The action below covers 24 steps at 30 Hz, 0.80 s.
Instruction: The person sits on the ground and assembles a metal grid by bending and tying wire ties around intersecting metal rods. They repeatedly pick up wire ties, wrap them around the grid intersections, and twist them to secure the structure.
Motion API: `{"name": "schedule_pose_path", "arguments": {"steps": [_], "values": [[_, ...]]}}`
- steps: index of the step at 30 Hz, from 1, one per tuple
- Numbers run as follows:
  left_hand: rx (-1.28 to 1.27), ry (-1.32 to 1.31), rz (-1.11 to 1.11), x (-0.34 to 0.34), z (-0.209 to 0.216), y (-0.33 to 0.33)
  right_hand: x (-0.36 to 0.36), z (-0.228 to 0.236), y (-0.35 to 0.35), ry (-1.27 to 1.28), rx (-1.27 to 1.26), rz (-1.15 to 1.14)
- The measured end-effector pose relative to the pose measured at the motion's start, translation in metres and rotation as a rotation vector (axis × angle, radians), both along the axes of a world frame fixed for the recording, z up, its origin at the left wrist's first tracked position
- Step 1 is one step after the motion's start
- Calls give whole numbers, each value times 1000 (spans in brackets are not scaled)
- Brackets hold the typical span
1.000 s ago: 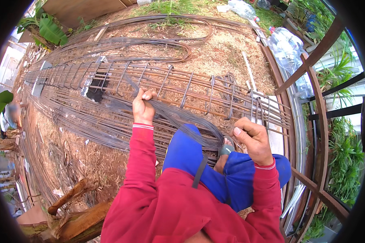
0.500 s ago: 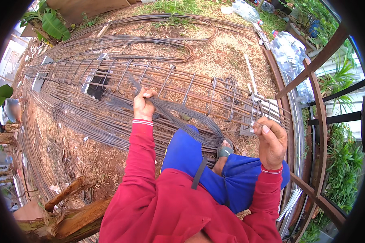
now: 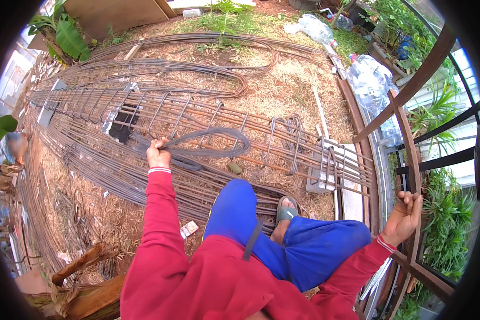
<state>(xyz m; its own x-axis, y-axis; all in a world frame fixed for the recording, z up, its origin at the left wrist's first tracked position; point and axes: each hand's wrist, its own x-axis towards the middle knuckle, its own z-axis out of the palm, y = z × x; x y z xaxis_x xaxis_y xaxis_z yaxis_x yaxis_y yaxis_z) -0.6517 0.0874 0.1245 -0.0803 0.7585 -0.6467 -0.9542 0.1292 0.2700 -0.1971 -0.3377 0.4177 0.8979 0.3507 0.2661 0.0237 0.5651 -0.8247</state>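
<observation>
A loop of thin dark tie wire (image 3: pixel 218 153) hangs from my left hand (image 3: pixel 158 154), whose fingers are closed round one end of the bundle. It lies across the front side of a long rebar cage (image 3: pixel 216 114), made of rusty bars with dark stirrups. Far to the right, my right hand (image 3: pixel 404 218) is raised beside the brown metal frame, away from the cage. Its fingers are curled towards the thumb; anything between them is too small to make out.
Concrete blocks (image 3: pixel 321 173) hold up the cage. Long loose bars (image 3: pixel 106 170) lie along its near side, and bent bars (image 3: pixel 234 80) beyond it. A brown metal frame (image 3: pixel 416 160) stands at right, near bagged plastic bottles (image 3: pixel 370 80). Another person (image 3: pixel 10 149) is at far left.
My left hand has moved left and down with the wire, whose looped end swung up from beside my foot to over the cage. My right hand has moved right and down, away from the cage's end.
</observation>
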Motion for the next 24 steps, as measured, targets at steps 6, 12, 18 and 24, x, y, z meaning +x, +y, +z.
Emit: {"name": "schedule_pose_path", "arguments": {"steps": [6, 12, 18, 24], "values": [[160, 159, -119, -30, -96, 82, 31, -33, -48, 10, 80, 25], [159, 475, 29, -57, -104, 123, 32, -26, -79, -47, 4, -264], [-60, 613, -123, 18, -76, 111, 1, -39, -29, -96, -157, -73], [-76, 1156, -464, 88, -8, 36, -38, -31, 28, -127, -208, -26]]}}
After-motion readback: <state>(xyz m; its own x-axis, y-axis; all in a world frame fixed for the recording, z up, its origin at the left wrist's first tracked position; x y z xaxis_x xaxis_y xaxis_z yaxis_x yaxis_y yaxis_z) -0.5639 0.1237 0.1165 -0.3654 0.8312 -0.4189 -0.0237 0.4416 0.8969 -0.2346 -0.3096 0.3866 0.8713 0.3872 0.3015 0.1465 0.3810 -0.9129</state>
